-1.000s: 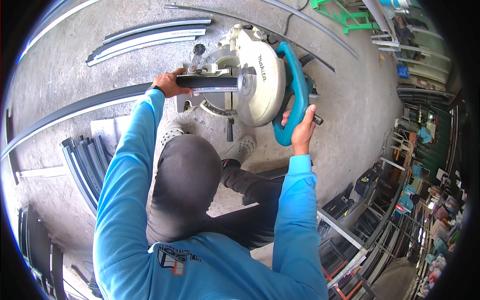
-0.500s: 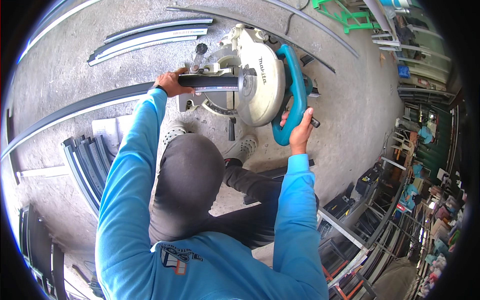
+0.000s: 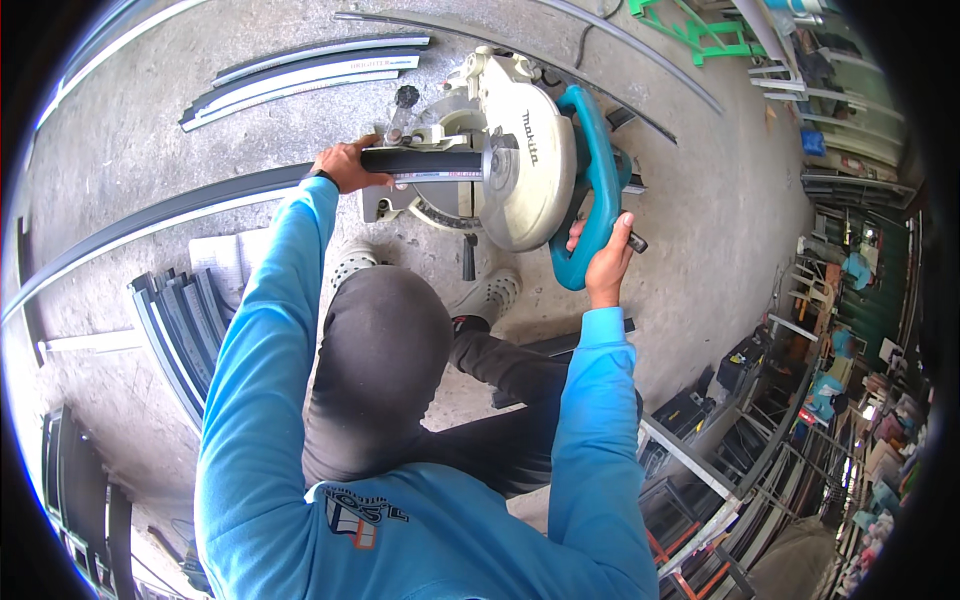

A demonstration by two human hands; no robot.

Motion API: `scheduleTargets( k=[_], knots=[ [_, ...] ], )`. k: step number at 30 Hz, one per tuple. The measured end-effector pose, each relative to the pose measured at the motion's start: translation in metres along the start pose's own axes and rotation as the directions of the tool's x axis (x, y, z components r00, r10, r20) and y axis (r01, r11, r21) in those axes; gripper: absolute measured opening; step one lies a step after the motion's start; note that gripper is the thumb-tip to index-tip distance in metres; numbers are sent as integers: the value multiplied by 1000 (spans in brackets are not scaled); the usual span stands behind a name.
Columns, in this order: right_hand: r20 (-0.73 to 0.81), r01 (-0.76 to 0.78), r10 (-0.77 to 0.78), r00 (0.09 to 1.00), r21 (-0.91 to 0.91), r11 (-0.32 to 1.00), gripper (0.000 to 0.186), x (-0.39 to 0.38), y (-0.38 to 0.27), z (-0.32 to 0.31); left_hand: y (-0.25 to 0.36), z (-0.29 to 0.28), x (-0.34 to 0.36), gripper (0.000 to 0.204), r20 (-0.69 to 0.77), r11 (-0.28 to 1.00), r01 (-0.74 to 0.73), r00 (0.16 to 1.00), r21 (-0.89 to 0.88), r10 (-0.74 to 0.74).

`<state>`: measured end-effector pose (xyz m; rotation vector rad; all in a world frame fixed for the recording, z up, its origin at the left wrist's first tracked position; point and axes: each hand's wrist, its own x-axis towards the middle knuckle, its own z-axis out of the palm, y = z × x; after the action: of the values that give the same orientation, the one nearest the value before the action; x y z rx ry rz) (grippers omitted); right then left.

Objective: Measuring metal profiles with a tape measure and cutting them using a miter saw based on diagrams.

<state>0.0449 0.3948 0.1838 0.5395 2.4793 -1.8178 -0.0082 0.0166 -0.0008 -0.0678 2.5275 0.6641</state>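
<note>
Right-hand grip [image 3: 607, 262] is closed around the lower part of the teal loop handle [image 3: 602, 170] on the miter saw [image 3: 528, 170]. Left-hand grip [image 3: 346, 167] is wrapped over the long dark metal profile [image 3: 428, 162], index finger toward its far edge, thumb at the near one. This profile lies across the saw's base [image 3: 384, 204], its right end hidden at the cream blade housing [image 3: 548, 135], and extends left over the concrete floor [image 3: 715, 215]. Shorter profile strips [image 3: 320, 77] lie beyond it.

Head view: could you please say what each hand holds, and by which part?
The right hand holds the miter saw by its teal handle; the left hand holds the dark profile at the left end of the saw base.
</note>
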Motion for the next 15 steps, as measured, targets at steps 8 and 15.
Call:
scheduleTargets(
  k=[8, 15],
  knots=[
    [22, 33, -33, 999, 8, 999, 72, -1, 11, -1, 0, 0, 0, 98, 12, 1000, 5, 1000, -3, -5],
    [32, 48, -48, 998, 14, 999, 71, -2, 16, -2, 0, 0, 1, 99, -2, 1000, -8, 1000, 7, 8]
  ],
)
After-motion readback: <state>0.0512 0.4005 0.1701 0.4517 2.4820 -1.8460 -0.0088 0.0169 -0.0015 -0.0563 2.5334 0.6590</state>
